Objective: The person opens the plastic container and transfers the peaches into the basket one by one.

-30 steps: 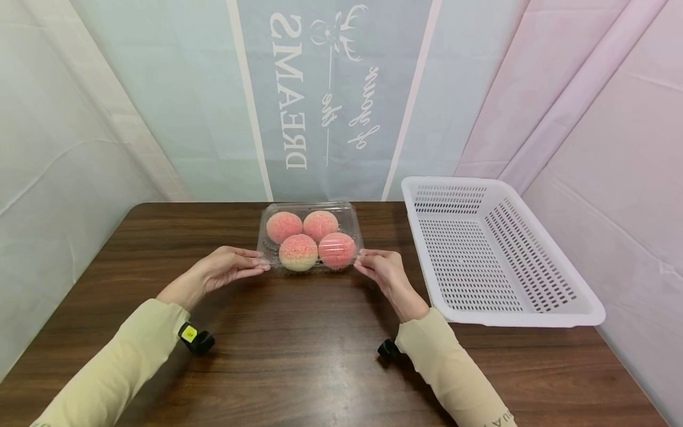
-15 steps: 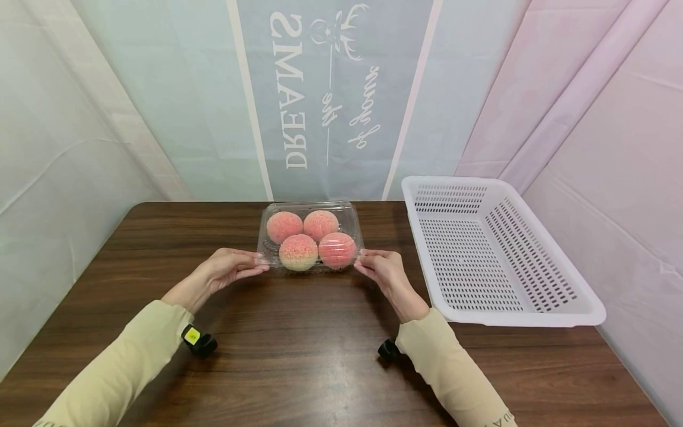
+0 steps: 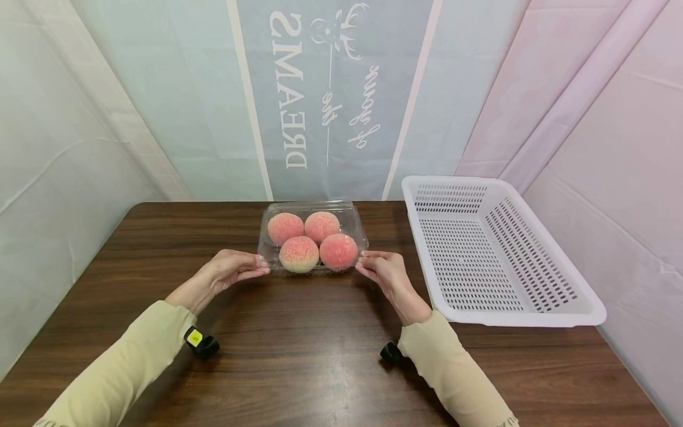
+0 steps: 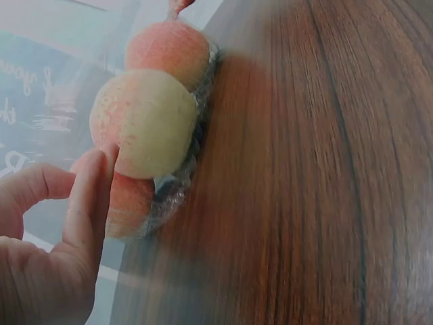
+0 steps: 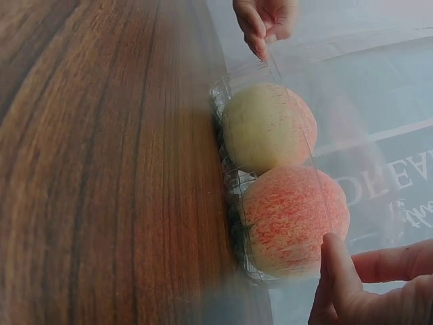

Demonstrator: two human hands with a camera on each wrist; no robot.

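Observation:
A clear plastic clamshell box (image 3: 348, 218) stands near the table's far edge in the head view, with several pink-and-yellow peaches (image 3: 299, 255) inside. My left hand (image 3: 230, 270) pinches the front left corner of its lid between thumb and fingers. At the front right corner, my right hand (image 3: 385, 274) pinches the lid likewise. In the right wrist view the front edge of the lid (image 5: 312, 159) stands apart from the base (image 5: 233, 179), so the front appears partly raised. The left wrist view shows my left fingers (image 4: 88, 196) in front of the peaches; the lid is hard to make out there.
A white perforated plastic basket (image 3: 434, 267) stands on the right of the dark wooden table (image 3: 299, 362), close to my right forearm. Behind the table hangs a pale curtain (image 3: 341, 178) with printed lettering. Light fabric walls (image 3: 629, 196) close off both sides.
The front of the lid has shifted slightly upward and its right edge now shows farther out. Both hands keep their pinch and have moved only a little. The basket has not moved.

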